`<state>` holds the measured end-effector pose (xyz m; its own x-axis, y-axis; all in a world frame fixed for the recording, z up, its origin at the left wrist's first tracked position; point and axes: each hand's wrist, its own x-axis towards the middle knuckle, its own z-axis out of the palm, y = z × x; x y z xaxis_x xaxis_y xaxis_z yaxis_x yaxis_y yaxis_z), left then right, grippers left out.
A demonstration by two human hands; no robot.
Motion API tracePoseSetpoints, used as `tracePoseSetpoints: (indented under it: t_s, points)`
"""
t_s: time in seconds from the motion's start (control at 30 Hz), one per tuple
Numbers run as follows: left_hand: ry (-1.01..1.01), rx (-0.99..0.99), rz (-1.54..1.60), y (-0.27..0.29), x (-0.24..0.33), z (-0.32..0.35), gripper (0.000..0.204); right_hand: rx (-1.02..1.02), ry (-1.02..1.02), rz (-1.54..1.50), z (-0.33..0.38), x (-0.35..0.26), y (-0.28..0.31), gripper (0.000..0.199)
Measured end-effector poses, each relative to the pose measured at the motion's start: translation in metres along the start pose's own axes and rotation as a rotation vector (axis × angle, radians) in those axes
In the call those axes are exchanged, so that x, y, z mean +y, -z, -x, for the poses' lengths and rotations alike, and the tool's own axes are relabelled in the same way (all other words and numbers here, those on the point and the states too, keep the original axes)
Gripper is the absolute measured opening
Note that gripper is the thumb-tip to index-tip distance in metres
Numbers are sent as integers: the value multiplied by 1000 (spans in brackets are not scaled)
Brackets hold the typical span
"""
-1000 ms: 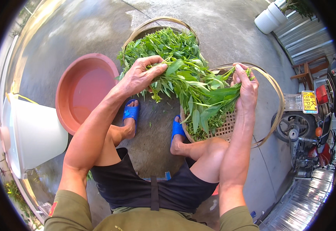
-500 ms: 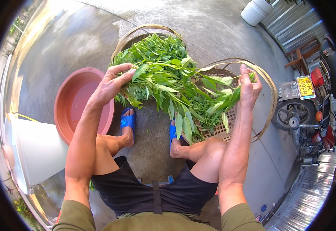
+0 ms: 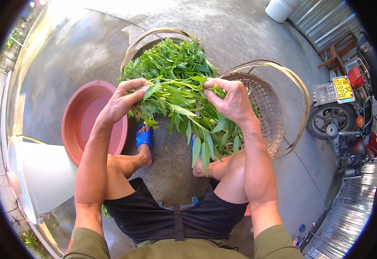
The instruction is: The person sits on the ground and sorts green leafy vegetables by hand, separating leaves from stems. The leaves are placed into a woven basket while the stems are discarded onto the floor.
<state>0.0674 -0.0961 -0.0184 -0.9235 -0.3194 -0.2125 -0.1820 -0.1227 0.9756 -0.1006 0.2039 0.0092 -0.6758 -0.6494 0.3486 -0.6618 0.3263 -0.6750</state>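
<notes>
My left hand [image 3: 121, 101] and my right hand [image 3: 231, 100] both grip one big bundle of leafy green stalks [image 3: 179, 108], held in the air between my knees. Behind the bundle a round woven basket [image 3: 154, 36] is piled with more greens [image 3: 171, 58]. To the right a second woven basket [image 3: 270, 108] tilts toward me and looks mostly bare inside. Long leaves hang down from the bundle over my feet in blue sandals [image 3: 144, 139].
A red-brown plastic basin [image 3: 89, 121] lies on the concrete at my left, with a white bucket [image 3: 41, 177] nearer to me. A motorbike [image 3: 344, 125] is parked at the right beside a corrugated metal wall. A wooden stool [image 3: 333, 58] and a white pot [image 3: 281, 8] stand at the far right.
My right hand has moved left, away from the right-hand basket, drawing the greens together into a tighter bundle between both hands. The view has also tilted slightly.
</notes>
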Motion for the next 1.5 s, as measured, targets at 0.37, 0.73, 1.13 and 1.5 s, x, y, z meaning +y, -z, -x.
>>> tracePoseSetpoints:
  t_s: [0.37, 0.73, 1.13, 1.5]
  points:
    - [68, -125, -181, -3, 16, -3, 26, 304, -279, -457, -7, 15, 22, 10]
    - [-218, -270, -344, -28, 8, 0, 28, 44, -200, -132, -9, -32, -3, 18]
    - [-115, -336, -331, -49, 16, 1, 30, -156, 44, -81, -10, -42, -29, 12]
    - [-82, -122, -155, 2, 19, 0, 26, 200, -429, -735, -1, 16, 42, 15]
